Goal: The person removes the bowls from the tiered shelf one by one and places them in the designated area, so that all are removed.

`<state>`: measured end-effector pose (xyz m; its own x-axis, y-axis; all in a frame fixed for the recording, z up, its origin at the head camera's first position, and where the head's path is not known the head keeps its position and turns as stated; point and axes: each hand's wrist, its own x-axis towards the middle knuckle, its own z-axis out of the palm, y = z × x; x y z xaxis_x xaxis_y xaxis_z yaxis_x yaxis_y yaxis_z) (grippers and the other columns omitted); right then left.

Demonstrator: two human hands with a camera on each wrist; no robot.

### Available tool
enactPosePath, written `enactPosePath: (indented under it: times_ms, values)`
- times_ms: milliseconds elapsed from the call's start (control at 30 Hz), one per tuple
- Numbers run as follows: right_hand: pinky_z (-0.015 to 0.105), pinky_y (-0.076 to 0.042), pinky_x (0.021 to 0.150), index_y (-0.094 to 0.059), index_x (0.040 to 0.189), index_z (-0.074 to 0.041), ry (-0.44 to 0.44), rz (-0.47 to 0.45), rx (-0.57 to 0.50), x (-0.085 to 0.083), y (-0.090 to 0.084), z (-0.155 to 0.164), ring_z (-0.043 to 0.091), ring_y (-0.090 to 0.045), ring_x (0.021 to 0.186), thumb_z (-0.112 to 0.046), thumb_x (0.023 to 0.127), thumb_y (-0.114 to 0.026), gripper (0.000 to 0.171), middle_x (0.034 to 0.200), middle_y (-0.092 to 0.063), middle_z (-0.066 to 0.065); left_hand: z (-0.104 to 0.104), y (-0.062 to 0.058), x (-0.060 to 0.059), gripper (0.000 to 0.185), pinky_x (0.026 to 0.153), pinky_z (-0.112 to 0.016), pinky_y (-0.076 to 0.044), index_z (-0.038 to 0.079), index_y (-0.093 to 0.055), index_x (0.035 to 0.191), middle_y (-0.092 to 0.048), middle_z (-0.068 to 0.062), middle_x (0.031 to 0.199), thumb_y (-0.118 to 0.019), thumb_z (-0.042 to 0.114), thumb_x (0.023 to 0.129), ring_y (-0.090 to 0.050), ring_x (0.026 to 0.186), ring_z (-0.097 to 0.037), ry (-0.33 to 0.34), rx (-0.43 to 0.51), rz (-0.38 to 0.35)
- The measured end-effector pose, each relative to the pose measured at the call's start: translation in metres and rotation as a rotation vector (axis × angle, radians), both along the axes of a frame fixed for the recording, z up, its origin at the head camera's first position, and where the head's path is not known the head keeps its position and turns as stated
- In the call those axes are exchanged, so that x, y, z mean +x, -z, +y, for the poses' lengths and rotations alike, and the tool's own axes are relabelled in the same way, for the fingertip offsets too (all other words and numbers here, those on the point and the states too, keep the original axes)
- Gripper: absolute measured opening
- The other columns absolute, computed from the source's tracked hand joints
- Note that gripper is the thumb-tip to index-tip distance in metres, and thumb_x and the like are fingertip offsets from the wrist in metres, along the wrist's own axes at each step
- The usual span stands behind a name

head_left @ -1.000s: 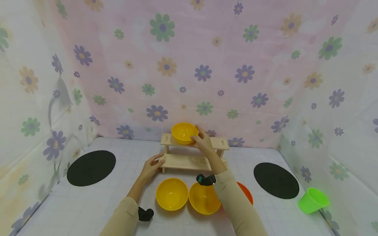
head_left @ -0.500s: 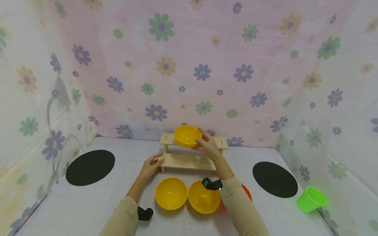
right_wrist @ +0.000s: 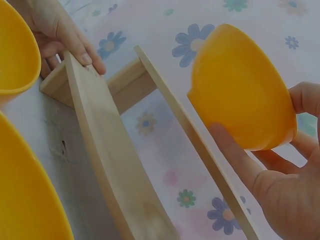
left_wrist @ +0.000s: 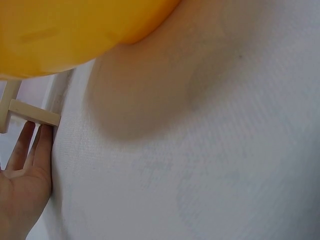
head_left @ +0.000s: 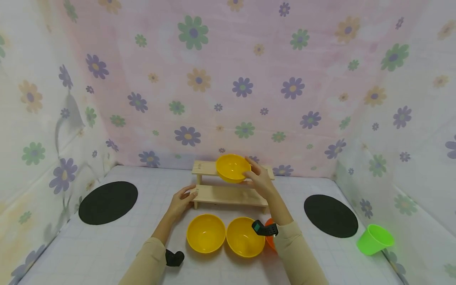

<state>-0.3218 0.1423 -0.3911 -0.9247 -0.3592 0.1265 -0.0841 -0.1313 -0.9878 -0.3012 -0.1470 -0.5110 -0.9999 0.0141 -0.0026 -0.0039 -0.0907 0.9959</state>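
- The place is a staged recording booth, not a lived-in room.
- Flower-printed fabric (head_left: 249, 79) forms the back and both side walls, hung as a backdrop.
- A white gridded cloth (head_left: 107, 245) covers the work surface.
- Two black round mats (head_left: 108, 202) lie symmetrically at left and right.
- Props are plain: a small wooden two-tier shelf (head_left: 228, 194), plastic bowls (head_left: 206, 233), a green cup (head_left: 375, 239).

Bright, even light; wrist views perhaps blurred.
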Motion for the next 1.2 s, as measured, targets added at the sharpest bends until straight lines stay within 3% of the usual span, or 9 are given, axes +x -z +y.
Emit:
enactPosePath:
  times_ms: [233,533,733,1000,1100,1200]
  values:
    - [0.038,-0.052,0.086,-0.022,0.15,-0.006,0.014,0.017,0.055,0.01,0.0,0.019,0.04,-0.042,0.124,-0.002,0.091,-0.05,0.065,0.15,-0.025,0.019,0.001,0.0,0.0,0.047,0.088,-0.036,-0.052,0.001,-0.048,0.135,-0.052,-0.029,0.127,-0.061,0.011,0.091,-0.06,0.098,-0.021,0.001,-0.001,-0.008]
    - [0.036,-0.054,0.084,-0.019,0.15,-0.004,-0.003,0.038,0.03,0.022,0.002,0.042,0.023,-0.051,0.112,0.0,0.091,-0.049,0.066,0.15,-0.021,0.022,-0.001,-0.003,0.003,0.048,0.093,-0.041,-0.049,0.004,-0.047,0.137,-0.049,-0.028,0.131,-0.061,0.016,0.092,-0.055,0.111,-0.031,0.024,-0.036,-0.006]
    - [0.035,-0.053,0.085,-0.02,0.15,-0.006,-0.003,0.046,0.112,0.031,0.001,0.056,0.039,-0.039,0.125,-0.003,0.091,-0.05,0.066,0.154,-0.013,0.019,-0.002,-0.003,0.004,0.049,0.096,-0.045,-0.046,0.004,-0.046,0.137,-0.045,-0.03,0.135,-0.061,0.017,0.093,-0.05,0.118,-0.04,0.043,-0.041,-0.01]
    - [0.035,-0.052,0.087,-0.016,0.151,-0.005,-0.005,0.04,0.151,0.042,0.005,0.073,0.046,-0.028,0.131,-0.002,0.091,-0.049,0.068,0.155,-0.009,0.019,-0.005,0.005,0.004,0.047,0.088,-0.042,-0.052,0.005,-0.052,0.132,-0.053,-0.031,0.124,-0.064,0.023,0.09,-0.059,0.104,-0.033,0.067,-0.01,0.119]
    - [0.036,-0.051,0.088,-0.015,0.15,-0.004,0.007,0.042,0.16,0.046,0.009,0.079,0.047,-0.027,0.131,-0.001,0.091,-0.048,0.067,0.155,-0.009,0.02,-0.004,0.003,0.003,0.046,0.089,-0.041,-0.051,0.005,-0.051,0.134,-0.053,-0.029,0.125,-0.063,0.019,0.091,-0.058,0.106,-0.031,0.055,-0.006,0.073]
    - [0.037,-0.051,0.088,-0.016,0.15,-0.003,0.02,0.05,0.171,0.05,0.012,0.085,0.042,-0.035,0.129,-0.002,0.092,-0.048,0.066,0.154,-0.012,0.022,-0.002,-0.001,0.003,0.046,0.091,-0.041,-0.05,0.004,-0.049,0.135,-0.051,-0.028,0.128,-0.061,0.013,0.092,-0.056,0.109,-0.032,0.022,-0.008,-0.001]
